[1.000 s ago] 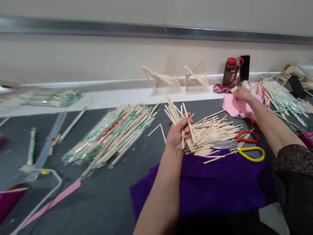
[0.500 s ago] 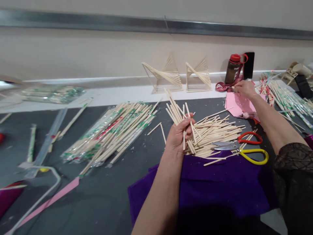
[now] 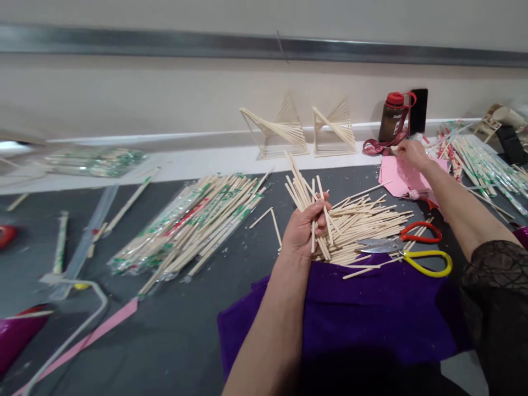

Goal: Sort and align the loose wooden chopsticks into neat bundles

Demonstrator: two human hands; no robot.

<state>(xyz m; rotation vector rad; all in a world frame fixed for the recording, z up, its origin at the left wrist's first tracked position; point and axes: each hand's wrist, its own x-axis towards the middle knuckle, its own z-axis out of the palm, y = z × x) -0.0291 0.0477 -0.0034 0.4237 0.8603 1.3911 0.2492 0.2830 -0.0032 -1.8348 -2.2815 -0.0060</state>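
My left hand (image 3: 303, 228) is closed round a loose bundle of thin wooden sticks (image 3: 300, 190), some crossing at odd angles. Just beyond and right of it lies a big pile of similar sticks (image 3: 371, 220), partly behind the hand. Scissors (image 3: 400, 246) with one red and one yellow handle rest on the pile's right side, above a purple cloth (image 3: 363, 313). At the back right, my right hand (image 3: 414, 155) reaches over pink paper (image 3: 396, 175). Its fingers are pinched together by a dark red strap (image 3: 373, 147); whatever they hold is too small to make out.
Bagged chopsticks (image 3: 193, 220) lie to the left, more wrapped ones (image 3: 490, 159) at far right. Two stick frames (image 3: 284, 132) stand against the wall. A red-capped bottle (image 3: 391, 118) and a dark phone (image 3: 418, 111) stand behind my right hand. A bent white rod (image 3: 97, 308) lies front left.
The view has shifted slightly. My left hand stays closed on its sticks, almost in the same place. My right hand has dipped a little at the fingertips, still over the pink paper.
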